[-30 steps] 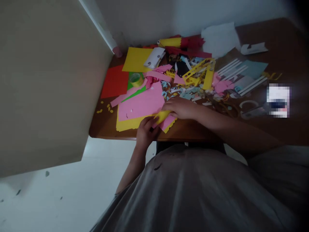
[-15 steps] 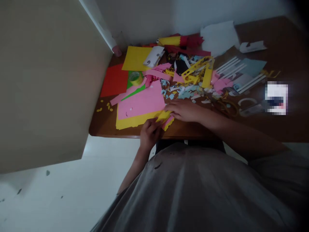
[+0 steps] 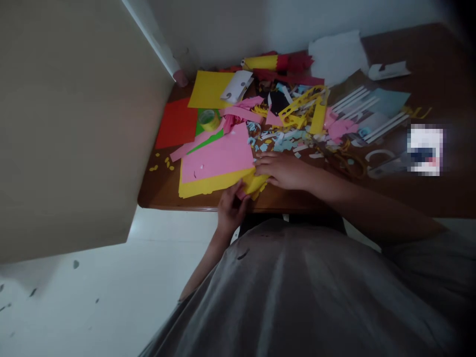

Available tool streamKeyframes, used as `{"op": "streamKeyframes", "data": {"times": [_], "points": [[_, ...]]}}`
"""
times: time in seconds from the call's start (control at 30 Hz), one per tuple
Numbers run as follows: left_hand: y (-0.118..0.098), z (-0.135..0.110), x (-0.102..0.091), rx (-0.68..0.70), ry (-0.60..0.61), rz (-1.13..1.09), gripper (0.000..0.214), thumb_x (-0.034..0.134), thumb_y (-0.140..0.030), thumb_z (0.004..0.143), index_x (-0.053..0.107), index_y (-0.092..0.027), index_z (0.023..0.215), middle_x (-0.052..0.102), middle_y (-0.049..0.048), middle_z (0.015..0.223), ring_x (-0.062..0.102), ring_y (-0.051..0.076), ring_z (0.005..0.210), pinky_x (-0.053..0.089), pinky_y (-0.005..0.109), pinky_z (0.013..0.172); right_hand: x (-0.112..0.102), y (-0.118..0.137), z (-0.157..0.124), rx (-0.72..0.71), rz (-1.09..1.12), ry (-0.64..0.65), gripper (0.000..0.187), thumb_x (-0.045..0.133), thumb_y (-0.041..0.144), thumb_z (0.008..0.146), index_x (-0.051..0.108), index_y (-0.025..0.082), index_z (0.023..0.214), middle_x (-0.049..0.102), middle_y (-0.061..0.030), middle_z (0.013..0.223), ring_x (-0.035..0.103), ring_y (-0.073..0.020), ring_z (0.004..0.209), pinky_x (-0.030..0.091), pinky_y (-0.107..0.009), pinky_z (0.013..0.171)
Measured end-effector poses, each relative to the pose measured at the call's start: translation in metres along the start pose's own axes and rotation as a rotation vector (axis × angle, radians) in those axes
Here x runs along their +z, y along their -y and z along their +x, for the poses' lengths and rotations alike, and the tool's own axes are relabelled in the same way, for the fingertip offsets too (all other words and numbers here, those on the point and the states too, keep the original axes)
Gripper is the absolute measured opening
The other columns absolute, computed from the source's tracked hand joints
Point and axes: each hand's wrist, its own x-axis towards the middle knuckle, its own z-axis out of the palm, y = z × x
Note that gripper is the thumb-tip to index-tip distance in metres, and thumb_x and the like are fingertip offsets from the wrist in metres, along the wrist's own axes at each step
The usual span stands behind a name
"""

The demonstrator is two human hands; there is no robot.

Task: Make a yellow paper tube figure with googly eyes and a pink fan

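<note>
A folded piece of yellow paper (image 3: pixel 257 183), with pink paper showing at its near side, lies between my hands at the table's front edge. My left hand (image 3: pixel 229 206) is closed, thumb and fingers pinching the near left edge of this paper. My right hand (image 3: pixel 284 170) lies over its right side, fingers stretched out to the left and resting on it. Directly left is a pink sheet (image 3: pixel 219 156) on top of a larger yellow sheet (image 3: pixel 203 187). A small white scrap and a dark curved mark show on the pink sheet.
A roll of tape (image 3: pixel 208 120), an orange-red sheet (image 3: pixel 177 121) and another yellow sheet (image 3: pixel 208 89) lie at the left. Paper scraps (image 3: pixel 284 141) cover the middle. Yellow-handled scissors (image 3: pixel 349 164) sit beyond my right forearm. A tall panel (image 3: pixel 74 124) stands left of the table.
The yellow paper between my hands has opened out to the right. My left hand has drawn slightly nearer to me, and my right fingers have spread over the paper.
</note>
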Motion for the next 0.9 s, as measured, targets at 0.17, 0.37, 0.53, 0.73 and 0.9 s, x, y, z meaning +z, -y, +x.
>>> {"op": "streamKeyframes", "data": {"times": [0.17,0.37,0.53,0.73,0.9], "points": [[-0.002,0.001,0.002,-0.073,0.061,0.121,0.074,0.077,-0.053,0.107,0.052,-0.025,0.171,0.062,0.0214,0.172,0.047,0.042,0.172,0.035,0.072,0.141,-0.003,0.002,0.002,0.086,0.014,0.100,0.038,0.076,0.010,0.094,0.080,0.023,0.130,0.083,-0.0140,0.128,0.076,-0.0331,0.122,0.055,-0.045,0.108],[-0.004,0.003,0.007,-0.089,0.111,0.020,0.049,0.080,-0.040,0.104,0.067,-0.025,0.149,0.079,0.0156,0.151,0.067,0.039,0.155,0.032,0.073,0.144,-0.002,0.003,0.004,0.046,-0.028,0.074,0.061,0.078,0.010,0.092,0.072,0.021,0.152,0.077,-0.0166,0.144,0.069,-0.0353,0.138,0.052,-0.048,0.116],[-0.007,0.010,0.004,-0.228,-0.004,-0.359,0.051,0.093,-0.044,0.092,0.075,-0.025,0.136,0.081,0.0116,0.132,0.079,0.031,0.124,0.064,0.052,0.116,-0.006,0.009,0.001,0.089,0.012,0.110,0.044,0.081,0.016,0.094,0.077,0.022,0.137,0.081,-0.0142,0.132,0.074,-0.0348,0.125,0.053,-0.046,0.109],[-0.030,0.037,-0.002,-0.286,-0.148,-0.818,0.097,0.110,-0.050,0.075,0.062,-0.035,0.158,0.077,0.0108,0.144,0.079,0.029,0.127,0.067,0.043,0.109,-0.019,0.036,-0.001,0.279,0.079,0.001,0.045,0.089,0.034,0.093,0.075,0.023,0.135,0.082,-0.0140,0.132,0.076,-0.0351,0.121,0.053,-0.039,0.095],[-0.056,0.059,0.012,-0.488,-0.267,-0.990,0.108,0.109,-0.061,0.073,0.057,-0.035,0.164,0.077,0.0148,0.151,0.078,0.034,0.138,0.064,0.049,0.119,-0.011,0.059,0.002,0.364,-0.011,-0.172,0.037,0.083,0.029,0.097,0.074,0.021,0.132,0.080,-0.0169,0.132,0.074,-0.0378,0.123,0.055,-0.044,0.098]]}}
